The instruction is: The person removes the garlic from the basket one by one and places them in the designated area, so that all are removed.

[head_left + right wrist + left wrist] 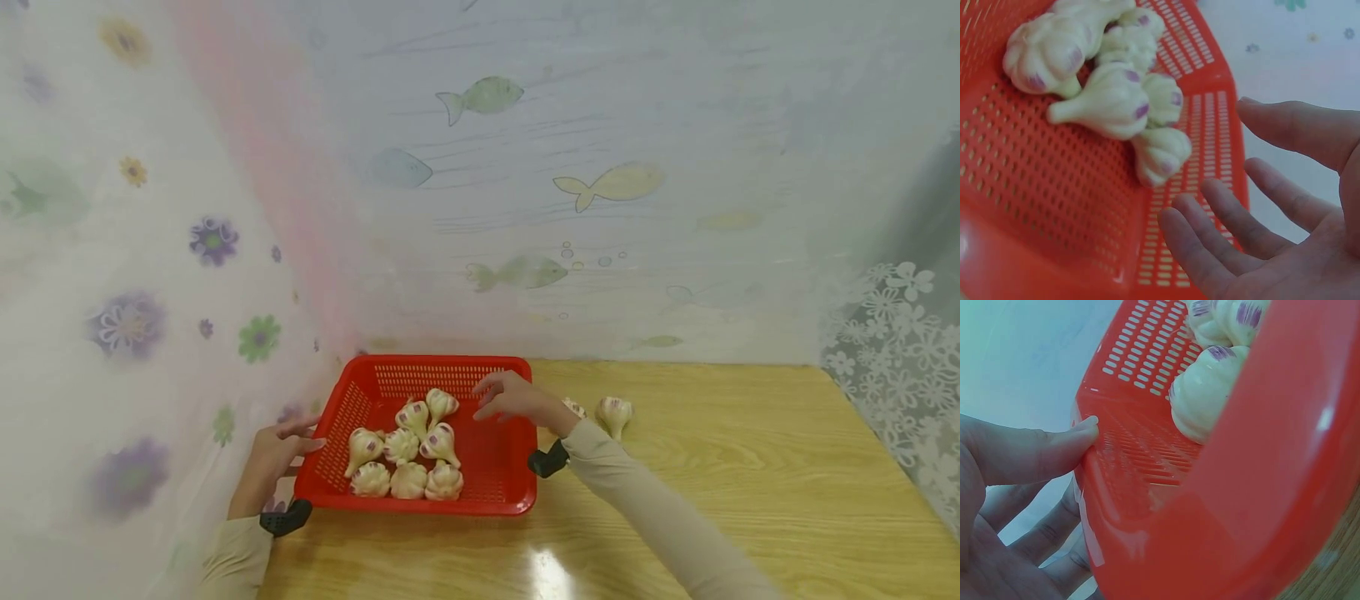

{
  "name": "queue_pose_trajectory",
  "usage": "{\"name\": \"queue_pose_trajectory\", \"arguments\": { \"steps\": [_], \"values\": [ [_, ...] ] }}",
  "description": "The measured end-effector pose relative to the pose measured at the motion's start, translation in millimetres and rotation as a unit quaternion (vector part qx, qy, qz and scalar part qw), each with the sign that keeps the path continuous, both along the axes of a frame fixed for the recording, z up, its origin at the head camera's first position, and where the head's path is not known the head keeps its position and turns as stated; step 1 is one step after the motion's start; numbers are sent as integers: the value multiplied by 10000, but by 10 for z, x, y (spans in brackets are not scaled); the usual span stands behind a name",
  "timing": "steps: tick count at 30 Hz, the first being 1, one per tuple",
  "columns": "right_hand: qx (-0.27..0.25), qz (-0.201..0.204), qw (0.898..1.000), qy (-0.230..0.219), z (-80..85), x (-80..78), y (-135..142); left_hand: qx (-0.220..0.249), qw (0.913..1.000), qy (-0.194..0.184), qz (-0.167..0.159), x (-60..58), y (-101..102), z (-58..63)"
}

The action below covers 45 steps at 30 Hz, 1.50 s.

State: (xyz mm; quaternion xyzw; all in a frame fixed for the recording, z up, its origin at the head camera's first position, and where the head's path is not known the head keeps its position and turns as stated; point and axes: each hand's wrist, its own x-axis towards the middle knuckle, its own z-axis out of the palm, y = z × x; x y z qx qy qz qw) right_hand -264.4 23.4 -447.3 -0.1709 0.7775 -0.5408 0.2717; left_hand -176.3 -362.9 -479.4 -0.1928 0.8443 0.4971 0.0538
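A red plastic basket (495, 504) with slotted walls stands on the table, and several garlic bulbs (401, 446) lie together in its left and middle part. At its left side my left hand (273, 454) grips the rim, the thumb (1041, 447) on top and the other fingers along the outside. My right hand (517, 398) hovers over the basket's right side, holding nothing. In the right wrist view its fingers (1229, 209) are spread and relaxed, apart from the nearest garlic bulb (1163, 156).
On the wooden table (712, 467), right of the basket, lie a garlic bulb (615, 414) and another bulb (573, 407) partly hidden behind my right wrist. Painted walls (637, 250) border the table at the back and left.
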Motion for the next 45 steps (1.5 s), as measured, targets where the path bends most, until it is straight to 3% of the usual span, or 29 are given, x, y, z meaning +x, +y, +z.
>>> {"name": "queue_pose_trajectory", "arguments": {
  "steps": [13,25,29,33,38,45],
  "values": [
    [59,346,9994,-76,-180,22,-385,188,9997,112,68,-37,40,33],
    [328,151,9993,-43,-428,50,-745,61,9999,139,-81,-5,13,84],
    [261,210,9994,-8,-517,78,-792,121,9997,199,-75,-13,15,66],
    [422,1,9991,47,-594,99,-782,205,9995,226,-44,-29,36,24],
    [567,-265,9977,266,-597,98,-765,200,9996,187,-27,-27,47,-2],
    [687,-182,9963,482,-503,74,-758,156,9997,172,15,-14,13,22]
  ]
}}
